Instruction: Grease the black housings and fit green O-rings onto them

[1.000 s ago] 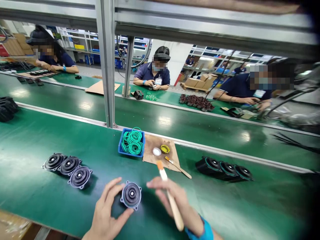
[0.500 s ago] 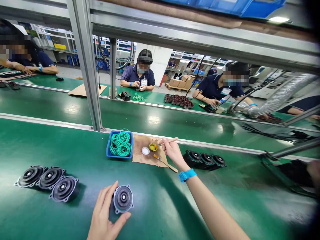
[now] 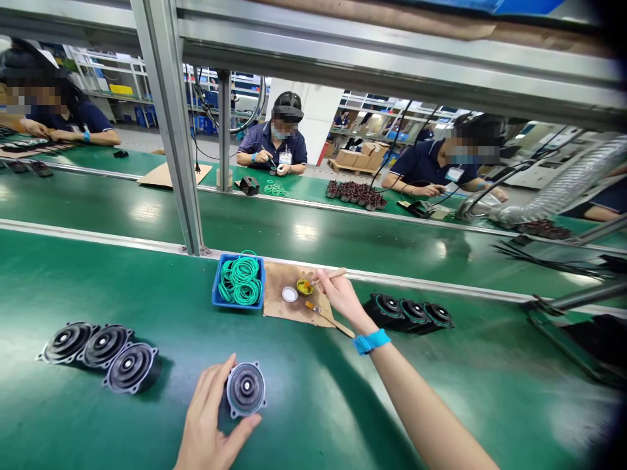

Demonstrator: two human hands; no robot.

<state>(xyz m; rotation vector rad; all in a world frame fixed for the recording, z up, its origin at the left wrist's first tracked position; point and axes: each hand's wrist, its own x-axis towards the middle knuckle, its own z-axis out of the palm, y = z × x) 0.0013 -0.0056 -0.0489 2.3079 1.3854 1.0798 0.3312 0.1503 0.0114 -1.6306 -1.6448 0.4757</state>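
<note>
My left hand (image 3: 215,411) curls its thumb and fingers around a round black housing (image 3: 246,390) with a pale eared rim, resting on the green bench with its ringed face up. Farther off, my right hand (image 3: 339,295) grips a brush (image 3: 334,275) by its wooden handle. Its bristle end is in a small pot of yellow grease (image 3: 304,286). Beside the pot lie a white lid (image 3: 289,294) and a second brush (image 3: 328,318) on a stained cardboard sheet (image 3: 277,307). A blue bin (image 3: 238,305) of green rubber rings (image 3: 243,277) stands left of the cardboard.
Three similar housings (image 3: 130,367) stand at the left. Three more with green rings (image 3: 414,311) stand right of my right hand. A metal post (image 3: 169,130) rises at the bench's back rail. Across the line, co-workers (image 3: 274,140) handle parts at another green bench.
The whole view has shifted slightly, so the bench things appear a little farther right. Both hands keep their holds, and the brush stays at the pot.
</note>
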